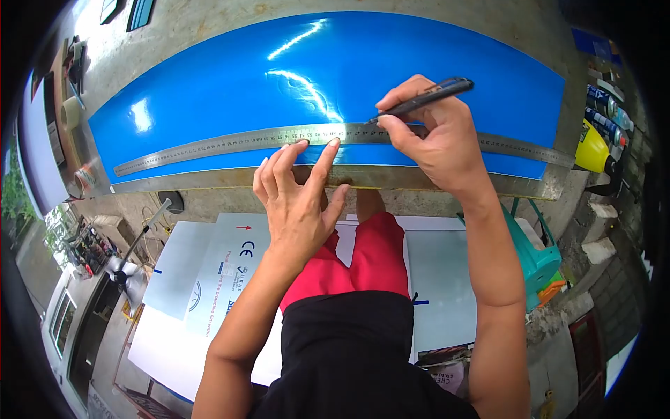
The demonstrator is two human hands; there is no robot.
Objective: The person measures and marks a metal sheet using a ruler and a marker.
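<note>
A glossy blue sheet [209,87] lies in front of me on a table. Along its near side runs a long steel ruler [230,145] with a printed scale. My left hand [296,192] has its fingers spread, the fingertips pressing on the ruler's near edge left of centre. In my right hand [441,140] is a black pen [440,94], slanted, its tip right at the ruler's far edge. The right hand covers part of the ruler.
Spray cans [601,101] and a yellow bottle [593,146] stand at the right. Behind me lie printed white panels [188,279], a teal plastic stool [534,258] and a fan [122,277]. A tape roll [70,112] is at the far left.
</note>
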